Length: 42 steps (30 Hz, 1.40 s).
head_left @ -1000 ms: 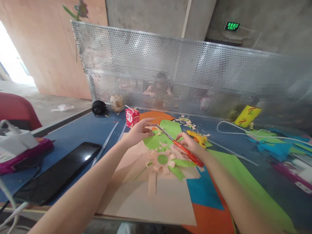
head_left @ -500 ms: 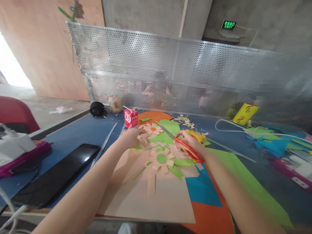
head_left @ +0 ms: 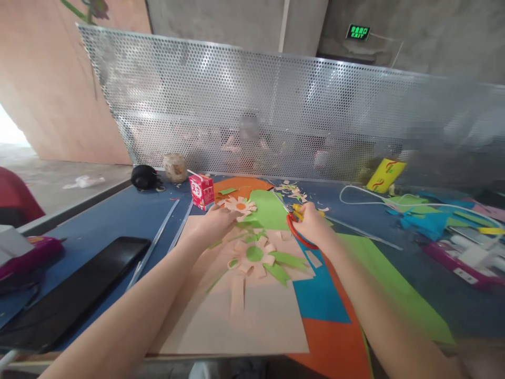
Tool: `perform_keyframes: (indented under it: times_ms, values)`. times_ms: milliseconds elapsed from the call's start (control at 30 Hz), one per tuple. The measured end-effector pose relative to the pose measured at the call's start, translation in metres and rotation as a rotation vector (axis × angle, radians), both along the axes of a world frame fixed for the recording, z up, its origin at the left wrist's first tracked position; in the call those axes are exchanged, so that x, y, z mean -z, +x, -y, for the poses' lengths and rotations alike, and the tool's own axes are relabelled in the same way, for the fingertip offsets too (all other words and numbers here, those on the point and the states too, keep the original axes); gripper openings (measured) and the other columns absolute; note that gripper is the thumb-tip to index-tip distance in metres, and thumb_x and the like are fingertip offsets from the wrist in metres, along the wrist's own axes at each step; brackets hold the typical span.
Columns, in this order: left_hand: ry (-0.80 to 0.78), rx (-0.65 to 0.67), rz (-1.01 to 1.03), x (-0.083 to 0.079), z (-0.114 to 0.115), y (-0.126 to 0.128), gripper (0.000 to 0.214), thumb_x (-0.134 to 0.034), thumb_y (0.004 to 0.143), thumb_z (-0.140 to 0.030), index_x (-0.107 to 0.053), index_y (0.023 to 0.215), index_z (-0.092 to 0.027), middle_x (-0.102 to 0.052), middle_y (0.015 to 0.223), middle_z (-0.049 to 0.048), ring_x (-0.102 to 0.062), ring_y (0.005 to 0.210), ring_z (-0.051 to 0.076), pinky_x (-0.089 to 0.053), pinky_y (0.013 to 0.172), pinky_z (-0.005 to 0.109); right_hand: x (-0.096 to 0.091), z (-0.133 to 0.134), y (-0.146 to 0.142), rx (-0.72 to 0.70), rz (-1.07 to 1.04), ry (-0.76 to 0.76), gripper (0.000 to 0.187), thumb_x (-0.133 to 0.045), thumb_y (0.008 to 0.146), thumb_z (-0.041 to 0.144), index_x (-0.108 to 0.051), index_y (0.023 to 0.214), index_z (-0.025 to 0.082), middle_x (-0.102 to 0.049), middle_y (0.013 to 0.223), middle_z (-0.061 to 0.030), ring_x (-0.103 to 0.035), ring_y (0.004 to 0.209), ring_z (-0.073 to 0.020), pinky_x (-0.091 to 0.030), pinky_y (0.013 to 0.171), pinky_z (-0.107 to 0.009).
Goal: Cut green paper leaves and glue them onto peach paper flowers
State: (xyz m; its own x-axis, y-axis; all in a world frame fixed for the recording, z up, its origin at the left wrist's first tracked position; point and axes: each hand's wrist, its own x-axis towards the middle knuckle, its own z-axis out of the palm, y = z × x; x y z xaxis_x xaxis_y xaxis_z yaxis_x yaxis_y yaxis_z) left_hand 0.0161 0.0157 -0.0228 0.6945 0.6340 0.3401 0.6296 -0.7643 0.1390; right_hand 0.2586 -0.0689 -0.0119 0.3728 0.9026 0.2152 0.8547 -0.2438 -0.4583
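Note:
My right hand (head_left: 312, 223) has its fingers closed on a pair of scissors (head_left: 292, 223) with red-orange handles, blades pointing away and left. A yellow tool (head_left: 299, 211), partly hidden, lies at the fingertips. My left hand (head_left: 218, 223) rests at the upper left of the peach sheet (head_left: 260, 329), beside a small peach paper flower (head_left: 240, 206) with an orange centre. Its fingers are mostly hidden, so I cannot tell what they hold. Between my forearms lies a larger peach flower (head_left: 254, 254) with a green centre, a peach stem strip and green leaves (head_left: 291, 259).
A red drink carton (head_left: 201, 192) with a straw stands past my left hand. Left lies a black phone (head_left: 79, 287). Blue (head_left: 323, 300), orange (head_left: 335, 342) and green sheets (head_left: 394, 284) spread rightward. Paper scraps (head_left: 292, 189) lie before the perforated metal partition (head_left: 197, 105).
My right hand has lowered the scissors toward the table beside the yellow tool, and their handles have swung inward. My left hand has shifted slightly. The whole view has turned a little right.

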Motion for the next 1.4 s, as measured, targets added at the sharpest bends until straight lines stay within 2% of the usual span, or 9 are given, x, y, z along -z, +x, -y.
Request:
perform_keyframes:
  times_ms: [100,200,400,533,667,800,900,1133,1400]
  values:
    - [-0.247,-0.024,0.330,0.000,0.001,0.003,0.027,-0.049,0.072,-0.022,-0.058,0.097,-0.020,-0.066,0.085,0.0066,-0.060,0.079,0.021,-0.044,0.072,0.033,0.007,-0.002,0.001,-0.008,0.119,-0.108,0.035,-0.052,0.069,0.037,-0.038,0.094,0.015,-0.058,0.073,-0.0111,-0.056,0.064,-0.0232,-0.035,0.051,-0.028]
    - [-0.583,0.072,0.640,0.000,0.006,0.008,0.026,-0.057,0.066,-0.025,-0.058,0.091,-0.017,-0.065,0.082,0.0063,-0.061,0.079,0.020,-0.047,0.068,0.031,0.008,-0.001,0.000,-0.102,0.189,-0.133,0.033,-0.055,0.068,0.033,-0.044,0.094,0.016,-0.060,0.079,-0.0112,-0.057,0.070,-0.0232,-0.035,0.054,-0.027]
    - [-0.954,0.139,0.754,-0.004,0.020,0.019,0.033,-0.066,0.057,-0.021,-0.057,0.088,-0.013,-0.064,0.072,0.0041,-0.061,0.071,0.016,-0.046,0.066,0.029,-0.001,0.005,-0.007,-0.172,0.260,-0.068,0.032,-0.046,0.075,0.044,-0.056,0.088,0.017,-0.062,0.083,-0.0108,-0.055,0.084,-0.0244,-0.036,0.064,-0.028]
    - [-0.981,0.123,0.707,-0.007,0.029,0.023,0.032,-0.067,0.056,-0.018,-0.058,0.087,-0.012,-0.063,0.069,0.0029,-0.059,0.065,0.014,-0.044,0.060,0.025,0.002,0.001,-0.015,-0.312,0.288,0.039,0.037,-0.040,0.079,0.049,-0.060,0.088,0.019,-0.063,0.086,-0.0083,-0.055,0.086,-0.0203,-0.037,0.071,-0.027]
    - [-0.951,0.099,0.662,-0.011,0.033,0.025,0.025,-0.064,0.061,-0.020,-0.060,0.085,-0.013,-0.061,0.063,0.0010,-0.055,0.057,0.011,-0.040,0.050,0.020,0.005,-0.001,-0.018,-0.342,0.321,0.111,0.030,-0.043,0.079,0.041,-0.059,0.090,0.018,-0.060,0.094,-0.0081,-0.052,0.091,-0.0194,-0.036,0.076,-0.027]
    - [-0.952,0.044,0.688,-0.012,0.034,0.026,0.016,-0.059,0.067,-0.023,-0.061,0.080,-0.014,-0.059,0.069,0.0008,-0.055,0.057,0.009,-0.038,0.048,0.018,0.007,0.000,-0.015,-0.376,0.321,-0.010,0.021,-0.045,0.079,0.036,-0.055,0.088,0.019,-0.059,0.093,-0.0057,-0.054,0.085,-0.0168,-0.038,0.069,-0.024]
    - [-1.051,0.044,0.749,-0.012,0.034,0.025,0.016,-0.056,0.069,-0.026,-0.061,0.079,-0.015,-0.057,0.081,0.0021,-0.060,0.065,0.011,-0.042,0.050,0.019,0.010,0.001,-0.012,-0.342,0.369,-0.077,0.021,-0.051,0.073,0.031,-0.053,0.087,0.016,-0.058,0.092,-0.0098,-0.053,0.086,-0.0211,-0.037,0.067,-0.027]
    - [-0.954,0.143,0.820,-0.008,0.024,0.020,0.024,-0.059,0.067,-0.021,-0.061,0.091,-0.015,-0.050,0.058,-0.0031,-0.046,0.049,0.004,-0.037,0.043,0.015,0.013,-0.002,-0.001,-0.338,0.409,-0.161,0.021,-0.053,0.068,0.033,-0.054,0.079,0.015,-0.059,0.084,-0.0111,-0.055,0.081,-0.0234,-0.036,0.061,-0.027]
    - [-1.025,0.079,1.091,-0.011,0.024,0.019,0.026,-0.067,0.058,-0.017,-0.058,0.083,-0.013,-0.057,0.085,0.0038,-0.058,0.068,0.012,-0.051,0.057,0.028,0.012,0.000,-0.002,-0.305,0.367,-0.157,0.028,-0.058,0.065,0.036,-0.057,0.086,0.016,-0.057,0.093,-0.0112,-0.056,0.083,-0.0219,-0.038,0.062,-0.024]
